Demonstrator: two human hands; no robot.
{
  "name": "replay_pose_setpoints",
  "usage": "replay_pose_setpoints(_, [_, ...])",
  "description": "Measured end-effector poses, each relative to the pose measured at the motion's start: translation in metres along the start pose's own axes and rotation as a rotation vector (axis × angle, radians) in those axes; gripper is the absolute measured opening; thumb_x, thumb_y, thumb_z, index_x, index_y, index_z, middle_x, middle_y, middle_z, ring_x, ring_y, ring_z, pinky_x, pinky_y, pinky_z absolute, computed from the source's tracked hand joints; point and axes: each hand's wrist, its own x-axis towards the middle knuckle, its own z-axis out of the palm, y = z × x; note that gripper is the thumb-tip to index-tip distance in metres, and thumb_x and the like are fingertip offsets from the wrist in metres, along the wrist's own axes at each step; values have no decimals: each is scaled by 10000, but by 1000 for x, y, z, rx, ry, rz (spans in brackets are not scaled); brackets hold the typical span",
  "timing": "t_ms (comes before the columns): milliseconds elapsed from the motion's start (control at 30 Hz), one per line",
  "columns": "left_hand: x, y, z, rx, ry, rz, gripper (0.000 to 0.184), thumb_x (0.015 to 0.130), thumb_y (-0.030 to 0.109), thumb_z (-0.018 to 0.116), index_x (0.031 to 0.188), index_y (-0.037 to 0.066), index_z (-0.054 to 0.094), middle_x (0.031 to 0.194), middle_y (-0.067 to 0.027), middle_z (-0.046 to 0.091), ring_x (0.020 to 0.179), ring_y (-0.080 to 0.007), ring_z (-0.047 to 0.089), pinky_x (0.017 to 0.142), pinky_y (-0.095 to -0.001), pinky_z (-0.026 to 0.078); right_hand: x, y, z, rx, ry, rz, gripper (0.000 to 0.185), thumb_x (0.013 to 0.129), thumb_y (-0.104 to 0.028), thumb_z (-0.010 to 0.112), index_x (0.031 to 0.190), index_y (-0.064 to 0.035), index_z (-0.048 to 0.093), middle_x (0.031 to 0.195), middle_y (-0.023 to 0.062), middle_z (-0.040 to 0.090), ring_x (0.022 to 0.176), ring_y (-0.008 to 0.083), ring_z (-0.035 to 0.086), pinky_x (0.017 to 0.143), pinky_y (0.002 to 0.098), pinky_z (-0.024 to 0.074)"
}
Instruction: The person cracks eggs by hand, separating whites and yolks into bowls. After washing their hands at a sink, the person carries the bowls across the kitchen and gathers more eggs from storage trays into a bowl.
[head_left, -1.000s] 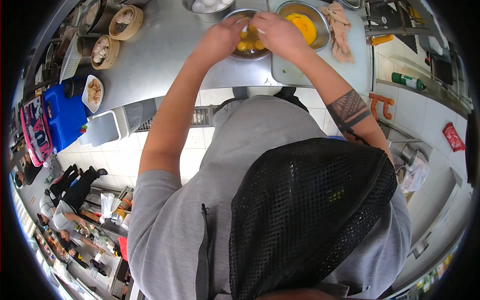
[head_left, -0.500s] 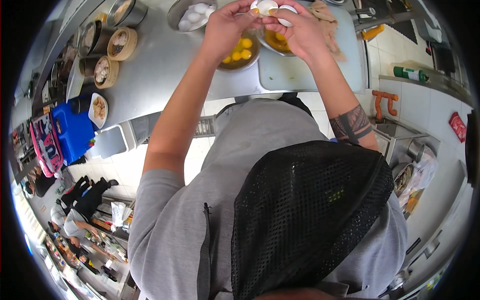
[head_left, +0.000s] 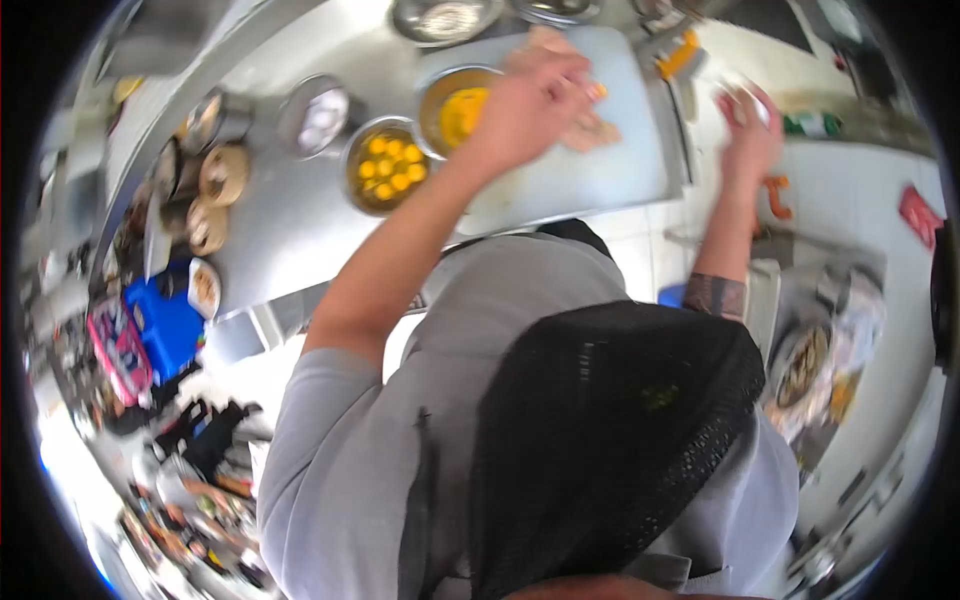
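Currently, the head view shows the two hands spread well apart, with much of the scene smeared by blur. The left hand is over the white cutting board, in front of a peach-coloured cloth; its fingers look bent, but I cannot tell whether they grip anything or whether they touch the cloth. A small yellow-orange spot shows at their tips. The right hand, at the end of the tattooed forearm, is out past the right end of the board, its fingers curled around something white that looks like eggshell. Near the left forearm, a steel bowl of whole yolks rests on the metal tabletop, just beside a second steel bowl with yellow egg in it, which is partly behind the left hand and wrist. Farther left is a bowl of white eggs. Two round bamboo steamers are near the tabletop's left end, with a white dish of food close to its front edge. Beyond the right hand lies a green bottle.
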Motion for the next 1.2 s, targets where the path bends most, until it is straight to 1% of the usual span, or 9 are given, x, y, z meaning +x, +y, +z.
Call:
replay_pose_setpoints(233, [-44, -75, -76, 314, 351, -111, 251, 960, 185, 694, 1170, 52, 733, 1031, -92, 730, 871, -177, 682, 783, -299, 552, 159, 123, -94, -675, -138, 233, 502, 858, -83, 781, 1301, 100, 634, 1282, 161, 651, 873, 216, 733, 762, 277, 644])
replay_pose_setpoints(300, [-49, -106, -128, 435, 492, -259, 275, 904, 143, 665, 1155, 54, 736, 1085, -181, 726, 896, -337, 720, 815, -412, 577, 137, 95, -65, -484, -73, 232, 476, 875, -57, 749, 1301, 105, 613, 1226, 173, 663, 873, 248, 736, 772, 302, 651])
replay_pose_setpoints(433, [-56, -202, -240, 1142, 203, -374, 364, 843, 161, 604, 1177, 86, 727, 1181, -178, 711, 1109, -347, 678, 950, -486, 548, 91, 68, -37, -316, 11, 291, 423, 899, -12, 694, 1284, 92, 554, 1173, 170, 672, 909, 312, 725, 762, 345, 664])
replay_pose_setpoints(533, [-54, -239, -267, 1238, -66, -405, 348, 866, 174, 576, 1175, 94, 716, 1205, -180, 702, 1180, -346, 646, 991, -477, 536, 46, 59, -24, -216, -54, 315, 361, 899, -7, 681, 1230, 94, 576, 1131, 161, 671, 861, 275, 708, 743, 330, 653])
replay_pose_setpoints(867, [-25, -223, -277, 1243, -419, -561, 406, 859, 257, 655, 1225, 87, 690, 1200, -168, 721, 1132, -331, 691, 964, -453, 569, -77, 11, 48, -176, -85, 334, 301, 925, -75, 699, 1190, 31, 605, 982, 134, 645, 783, 208, 643, 653, 304, 582])
replay_pose_setpoints(967, [-38, -201, -281, 1224, -165, -476, 427, 833, 288, 703, 1211, 89, 703, 1134, -161, 751, 1051, -320, 724, 919, -451, 587, -102, 8, 69, -139, -90, 372, 285, 932, -92, 703, 1174, 24, 607, 978, 133, 644, 758, 197, 623, 655, 309, 579])
replay_pose_setpoints(1033, [-47, -184, -286, 871, 114, -417, 446, 824, 296, 746, 1229, 111, 712, 1108, -152, 755, 1035, -323, 723, 907, -441, 583, -120, 5, 80, -139, -117, 397, 280, 934, -96, 710, 1166, 23, 608, 978, 130, 644, 753, 190, 620, 644, 302, 575])
replay_pose_setpoints(1133, [-67, -157, -273, 348, 195, -302, 442, 833, 261, 768, 1255, 145, 712, 1174, -150, 718, 1057, -331, 704, 907, -426, 573, -138, 14, 91, -154, -153, 428, 274, 939, -94, 703, 1167, 25, 608, 990, 129, 642, 749, 180, 617, 635, 292, 572])
replay_pose_setpoints(1200, [-77, -154, -255, 418, 210, -171, 448, 838, 242, 769, 1272, 154, 704, 1206, -152, 697, 1063, -332, 697, 908, -421, 569, -150, 18, 101, -163, -162, 431, 268, 943, -95, 697, 1165, 25, 608, 999, 131, 641, 749, 176, 616, 631, 291, 571])
